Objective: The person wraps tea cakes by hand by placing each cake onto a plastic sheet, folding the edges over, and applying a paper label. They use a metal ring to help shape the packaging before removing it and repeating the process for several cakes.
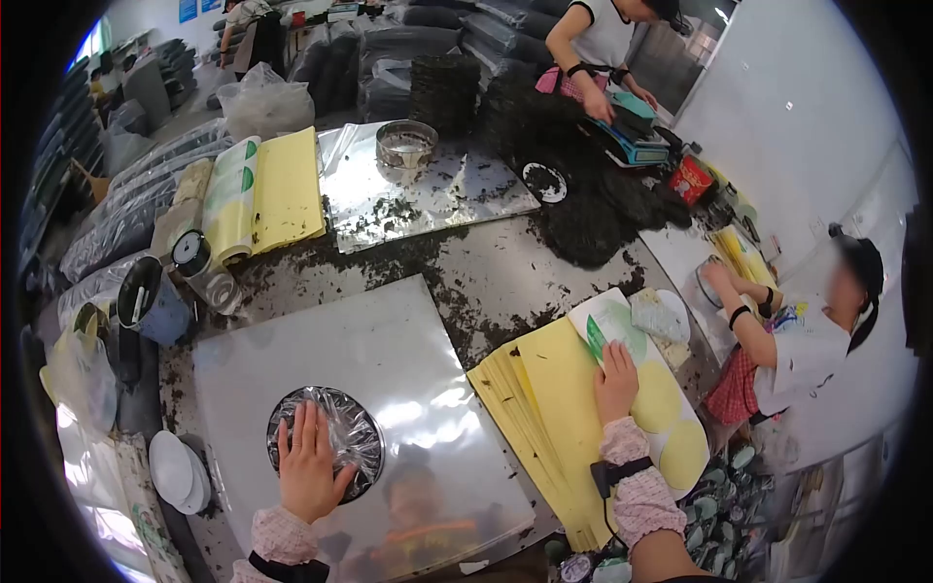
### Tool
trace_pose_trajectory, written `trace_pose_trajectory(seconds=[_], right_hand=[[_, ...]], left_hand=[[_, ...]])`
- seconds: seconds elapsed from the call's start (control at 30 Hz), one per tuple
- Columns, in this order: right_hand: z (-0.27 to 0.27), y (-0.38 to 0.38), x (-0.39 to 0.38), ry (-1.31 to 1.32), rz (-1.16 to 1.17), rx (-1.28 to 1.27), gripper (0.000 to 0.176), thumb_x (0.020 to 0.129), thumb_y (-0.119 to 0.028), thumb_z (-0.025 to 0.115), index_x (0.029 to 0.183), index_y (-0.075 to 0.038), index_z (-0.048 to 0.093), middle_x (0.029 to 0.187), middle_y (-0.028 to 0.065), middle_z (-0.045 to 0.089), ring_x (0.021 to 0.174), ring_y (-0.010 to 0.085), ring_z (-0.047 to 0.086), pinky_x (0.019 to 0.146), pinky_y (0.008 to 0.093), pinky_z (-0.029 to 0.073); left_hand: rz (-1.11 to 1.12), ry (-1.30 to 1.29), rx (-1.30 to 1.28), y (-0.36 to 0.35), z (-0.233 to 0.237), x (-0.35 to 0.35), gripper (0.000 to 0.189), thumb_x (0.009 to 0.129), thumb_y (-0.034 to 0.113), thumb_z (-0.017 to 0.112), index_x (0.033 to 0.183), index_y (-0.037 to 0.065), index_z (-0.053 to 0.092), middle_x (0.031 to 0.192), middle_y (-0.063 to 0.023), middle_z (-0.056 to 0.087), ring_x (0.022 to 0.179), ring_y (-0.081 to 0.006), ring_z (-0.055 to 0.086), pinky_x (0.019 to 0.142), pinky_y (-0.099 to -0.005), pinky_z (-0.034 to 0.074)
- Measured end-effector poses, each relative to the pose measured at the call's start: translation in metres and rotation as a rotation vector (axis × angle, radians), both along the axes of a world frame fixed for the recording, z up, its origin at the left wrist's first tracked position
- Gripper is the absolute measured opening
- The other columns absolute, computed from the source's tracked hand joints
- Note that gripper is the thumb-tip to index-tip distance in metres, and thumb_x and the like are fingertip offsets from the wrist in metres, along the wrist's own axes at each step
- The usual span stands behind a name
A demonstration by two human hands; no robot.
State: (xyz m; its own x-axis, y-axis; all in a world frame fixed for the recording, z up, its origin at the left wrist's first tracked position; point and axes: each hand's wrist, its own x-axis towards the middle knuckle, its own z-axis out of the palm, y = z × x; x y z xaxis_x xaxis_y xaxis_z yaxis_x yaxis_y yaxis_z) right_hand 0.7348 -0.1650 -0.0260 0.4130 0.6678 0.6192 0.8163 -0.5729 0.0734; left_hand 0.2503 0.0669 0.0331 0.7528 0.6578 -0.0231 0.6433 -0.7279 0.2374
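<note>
My left hand (309, 476) lies flat, fingers spread, on a round metal ring (377, 434) covered with crinkled clear plastic film (352, 428). Dark material shows under the film; how much is hidden by my palm. The ring sits on a shiny metal sheet (243, 360). On the right, my right hand (616, 382) rests with its fingers stretched out on a white sheet of round labels (603, 316) with a green leaf print. That sheet lies over a stack of yellow paper (535, 398). Whether the fingertips lift a label cannot be made out.
Dark flakes (476, 301) litter the table. Another metal sheet (364, 209) bears a metal ring (406, 144). At left stand a blue bucket (155, 311), a clear jar (216, 290) and white discs (175, 471). Co-workers stand at the far side and right, near a dark heap (583, 214).
</note>
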Motion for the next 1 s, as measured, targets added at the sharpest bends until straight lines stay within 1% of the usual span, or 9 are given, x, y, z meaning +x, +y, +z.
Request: trace_pose_trajectory(seconds=[0.17, 0.27, 0.33, 0.47, 0.53, 0.63, 0.7, 0.8, 1.0], right_hand=[[-0.01, 0.001, 0.003, -0.01, 0.035, 0.042, 0.029, 0.085, -0.007, 0.066, 0.113, -0.002, 0.071, 0.118, 0.0151, 0.071, 0.111, 0.036, 0.065, 0.094, 0.0452, 0.053], [0.008, 0.005, 0.012, 0.397, -0.081, 0.215, 0.02, 0.089, -0.008, 0.067, 0.107, -0.003, 0.072, 0.098, 0.0153, 0.073, 0.088, 0.0271, 0.07, 0.081, 0.0401, 0.054], [0.047, 0.002, 0.026, 0.729, 0.04, 0.449, 0.012, 0.092, -0.012, 0.067, 0.099, -0.003, 0.071, 0.079, 0.009, 0.071, 0.072, 0.0171, 0.064, 0.07, 0.0342, 0.05], [0.21, 0.032, -0.083, 0.614, 0.258, 0.84, 0.014, 0.096, -0.011, 0.065, 0.088, 0.001, 0.067, 0.07, -0.0012, 0.065, 0.064, 0.0118, 0.056, 0.061, 0.03, 0.044], [0.151, 0.067, -0.108, 0.931, 0.416, 0.858, 0.017, 0.099, -0.011, 0.061, 0.088, 0.0, 0.067, 0.077, 0.0009, 0.067, 0.061, 0.0137, 0.054, 0.056, 0.0321, 0.042], [0.029, 0.106, -0.197, 0.924, 0.592, 0.113, 0.033, 0.094, -0.024, 0.066, 0.112, 0.003, 0.06, 0.127, 0.0186, 0.057, 0.11, 0.0323, 0.052, 0.092, 0.0387, 0.045], [0.038, 0.122, -0.275, 0.779, 0.847, -0.103, 0.081, 0.088, -0.034, 0.072, 0.151, 0.003, 0.036, 0.153, 0.0265, 0.041, 0.144, 0.0387, 0.039, 0.114, 0.0409, 0.039], [0.058, 0.137, -0.315, 0.656, 1.044, -0.251, 0.083, 0.087, -0.041, 0.072, 0.149, 0.004, 0.04, 0.151, 0.0277, 0.042, 0.144, 0.039, 0.04, 0.117, 0.0446, 0.035], [0.078, 0.152, -0.338, 0.74, 0.927, -0.387, 0.084, 0.09, -0.043, 0.068, 0.149, 0.007, 0.036, 0.151, 0.0287, 0.041, 0.142, 0.0406, 0.039, 0.12, 0.0471, 0.029]], left_hand=[[-0.022, -0.016, 0.023, 0.0, 0.0, -0.001, 0.09, 0.087, 0.042, 0.069, 0.148, -0.014, 0.033, 0.16, -0.0282, 0.026, 0.152, -0.0411, 0.019, 0.123, -0.055, 0.011], [-0.019, -0.022, 0.021, -0.002, 0.001, -0.001, 0.089, 0.088, 0.043, 0.068, 0.148, -0.013, 0.033, 0.161, -0.0278, 0.026, 0.153, -0.0407, 0.019, 0.123, -0.0547, 0.011], [-0.023, -0.019, 0.023, -0.001, 0.0, -0.003, 0.09, 0.089, 0.044, 0.067, 0.149, -0.013, 0.033, 0.161, -0.0274, 0.025, 0.153, -0.0404, 0.018, 0.123, -0.0544, 0.01], [-0.018, 0.005, 0.04, -0.001, -0.003, -0.004, 0.091, 0.09, 0.049, 0.064, 0.15, -0.011, 0.032, 0.162, -0.0252, 0.025, 0.153, -0.0386, 0.018, 0.123, -0.0533, 0.01], [-0.013, -0.011, 0.036, 0.0, -0.001, -0.003, 0.09, 0.091, 0.051, 0.062, 0.152, -0.009, 0.032, 0.162, -0.0237, 0.026, 0.154, -0.0363, 0.019, 0.123, -0.0531, 0.011], [-0.022, -0.041, 0.037, 0.001, -0.008, -0.007, 0.09, 0.092, 0.051, 0.062, 0.152, -0.008, 0.031, 0.162, -0.0242, 0.025, 0.154, -0.0349, 0.017, 0.123, -0.0531, 0.011], [-0.063, -0.152, 0.067, 0.003, -0.012, -0.008, 0.076, 0.093, 0.045, 0.062, 0.15, 0.001, 0.041, 0.158, -0.0183, 0.038, 0.149, -0.0335, 0.03, 0.121, -0.0531, 0.02], [-0.173, -0.385, -0.092, 0.006, -0.039, -0.022, 0.061, 0.093, 0.038, 0.062, 0.147, 0.014, 0.049, 0.151, -0.0102, 0.05, 0.142, -0.0326, 0.042, 0.119, -0.0547, 0.026], [-0.124, -0.223, -0.167, 0.004, -0.054, -0.024, 0.064, 0.095, 0.039, 0.058, 0.153, 0.016, 0.041, 0.156, -0.0095, 0.043, 0.147, -0.0322, 0.035, 0.121, -0.0547, 0.022]])
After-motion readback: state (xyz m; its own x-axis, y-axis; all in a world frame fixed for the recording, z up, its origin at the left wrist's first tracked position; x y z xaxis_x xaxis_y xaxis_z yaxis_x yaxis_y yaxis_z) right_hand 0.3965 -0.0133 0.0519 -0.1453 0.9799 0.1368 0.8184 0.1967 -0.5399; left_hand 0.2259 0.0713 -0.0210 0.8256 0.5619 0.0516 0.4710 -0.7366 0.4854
